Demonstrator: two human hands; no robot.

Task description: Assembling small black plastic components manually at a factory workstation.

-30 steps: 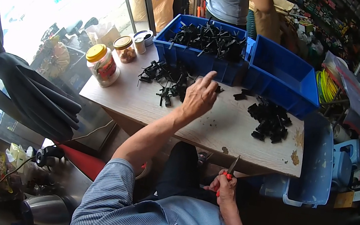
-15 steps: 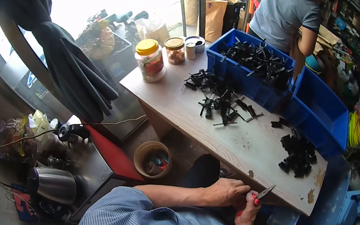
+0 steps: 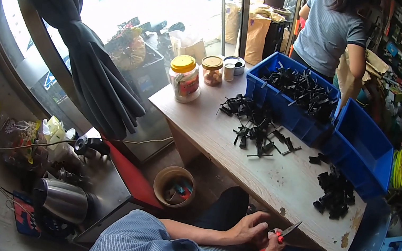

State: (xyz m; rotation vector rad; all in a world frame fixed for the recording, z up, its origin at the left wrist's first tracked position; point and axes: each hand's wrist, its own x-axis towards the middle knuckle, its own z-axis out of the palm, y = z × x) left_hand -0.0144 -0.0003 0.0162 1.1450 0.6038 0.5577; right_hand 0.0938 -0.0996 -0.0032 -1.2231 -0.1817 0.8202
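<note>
In front of my body, by the table's near edge, my right hand is closed round a pair of red-handled scissors. Their pointed metal blades stick up and to the right. My left hand is beside it, fingers bent and fingertips close to the scissors' handles. A small dark piece shows at those fingertips, too small to name. On the table lie a loose spread of black plastic parts with thin metal pins and, to the right, a pile of black parts.
A blue crate heaped with black parts and a second blue crate stand at the table's back. Lidded jars occupy the far left corner. A bin and a metal kettle are at left. Another person stands behind the crates.
The whole view has shifted, so the table sits lower and farther right. My left fingers have opened out slightly beside the scissors, which stay in my right hand.
</note>
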